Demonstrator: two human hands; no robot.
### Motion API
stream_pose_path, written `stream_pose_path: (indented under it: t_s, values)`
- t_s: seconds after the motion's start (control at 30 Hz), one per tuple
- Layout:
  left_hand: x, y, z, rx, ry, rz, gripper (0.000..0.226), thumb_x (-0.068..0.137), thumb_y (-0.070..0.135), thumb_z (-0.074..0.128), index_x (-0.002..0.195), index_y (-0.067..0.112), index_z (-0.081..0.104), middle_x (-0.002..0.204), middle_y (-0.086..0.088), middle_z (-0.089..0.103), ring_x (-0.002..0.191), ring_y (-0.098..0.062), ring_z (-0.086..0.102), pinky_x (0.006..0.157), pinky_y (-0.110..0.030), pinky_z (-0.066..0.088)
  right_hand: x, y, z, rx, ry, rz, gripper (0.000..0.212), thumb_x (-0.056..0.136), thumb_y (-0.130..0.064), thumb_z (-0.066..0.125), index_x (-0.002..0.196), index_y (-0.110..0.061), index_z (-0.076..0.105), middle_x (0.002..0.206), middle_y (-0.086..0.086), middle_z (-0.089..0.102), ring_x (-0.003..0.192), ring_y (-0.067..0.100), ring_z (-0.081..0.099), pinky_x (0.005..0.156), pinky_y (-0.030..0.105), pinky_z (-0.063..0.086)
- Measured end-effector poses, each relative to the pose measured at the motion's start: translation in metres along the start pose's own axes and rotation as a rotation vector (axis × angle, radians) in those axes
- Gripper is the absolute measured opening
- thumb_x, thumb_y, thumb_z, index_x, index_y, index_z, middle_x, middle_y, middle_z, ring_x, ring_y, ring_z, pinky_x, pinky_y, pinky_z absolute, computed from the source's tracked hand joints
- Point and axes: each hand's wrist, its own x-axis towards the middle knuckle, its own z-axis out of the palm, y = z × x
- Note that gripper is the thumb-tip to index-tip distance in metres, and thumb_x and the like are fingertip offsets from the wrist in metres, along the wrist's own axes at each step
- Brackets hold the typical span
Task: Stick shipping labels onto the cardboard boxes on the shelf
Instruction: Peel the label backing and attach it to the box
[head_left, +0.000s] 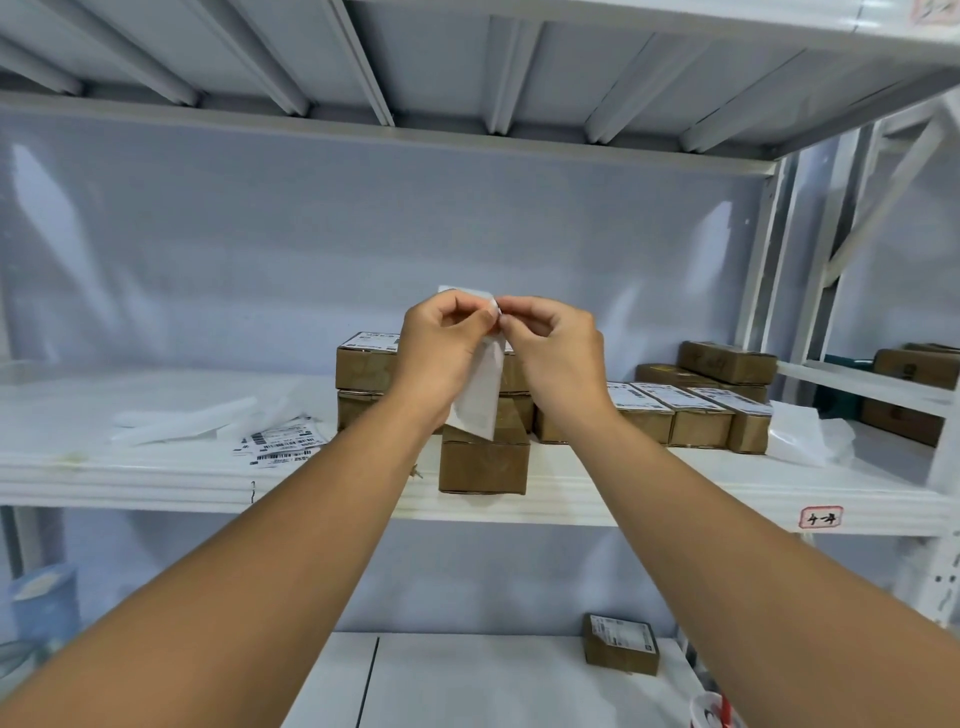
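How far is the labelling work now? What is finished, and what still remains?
Done: the row of boxes on the right carries labels, as does the top box of the stack. In hand: the left grip and the right grip pinch one label above the front box. Left: the front box shows no label, and spare labels lie on the shelf.

Lying on the shelf (675, 486)
One box (483, 466) is sitting in front, loose labels (283, 445) lying left, a box row (691, 418) right.
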Motion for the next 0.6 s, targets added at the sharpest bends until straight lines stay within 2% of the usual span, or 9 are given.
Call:
stream_pose_path:
  t_s: [0.17,0.23,0.3,0.43,0.6]
  values:
    - [0.0000,-0.0082,-0.0024,0.122,0.020,0.028,0.015,0.091,0.014,0.059,0.083,0.022,0.068,0.085,0.011,0.066,0.083,-0.004,0.059,0.075,-0.017,0.046,0.0006,0.0024,0.0007,0.001,0.003,0.005,0.013,0.089,-0.014,0.065,0.096,-0.018,0.074,0.086,-0.010,0.069,0.079,-0.005,0.063,0.066,0.001,0.043]
    - [0.0002,-0.0104,-0.0015,0.210,0.043,0.050,0.017,0.091,0.019,0.059,0.081,0.029,0.067,0.088,0.014,0.066,0.089,-0.009,0.060,0.081,-0.027,0.048,-0.0001,0.0039,0.0018,0.002,0.004,0.005,0.012,0.088,-0.015,0.066,0.096,-0.018,0.074,0.085,-0.010,0.070,0.080,-0.005,0.064,0.067,0.002,0.044]
    - [-0.0010,-0.0098,0.0001,0.272,0.077,0.070,0.017,0.090,0.022,0.059,0.079,0.033,0.066,0.089,0.015,0.067,0.093,-0.011,0.060,0.084,-0.032,0.049,-0.0004,0.0047,0.0024,-0.010,0.016,-0.001,0.011,0.088,-0.015,0.066,0.095,-0.019,0.074,0.084,-0.011,0.069,0.081,-0.003,0.065,0.071,0.005,0.047]
    - [-0.0013,-0.0058,0.0019,0.355,0.131,0.127,0.019,0.085,0.020,0.060,0.072,0.032,0.066,0.082,0.016,0.066,0.089,-0.009,0.062,0.079,-0.029,0.051,-0.0005,0.0048,0.0024,-0.055,0.031,-0.040,0.011,0.088,-0.015,0.066,0.093,-0.018,0.075,0.081,-0.012,0.068,0.084,0.002,0.066,0.078,0.013,0.050]
    - [-0.0003,-0.0053,0.0002,0.360,0.094,0.134,0.019,0.083,0.020,0.062,0.069,0.032,0.064,0.080,0.016,0.065,0.085,-0.008,0.061,0.075,-0.028,0.051,0.0009,0.0052,-0.0009,-0.060,0.011,-0.050,0.010,0.088,-0.016,0.066,0.091,-0.021,0.075,0.079,-0.015,0.068,0.083,0.000,0.065,0.076,0.011,0.049]
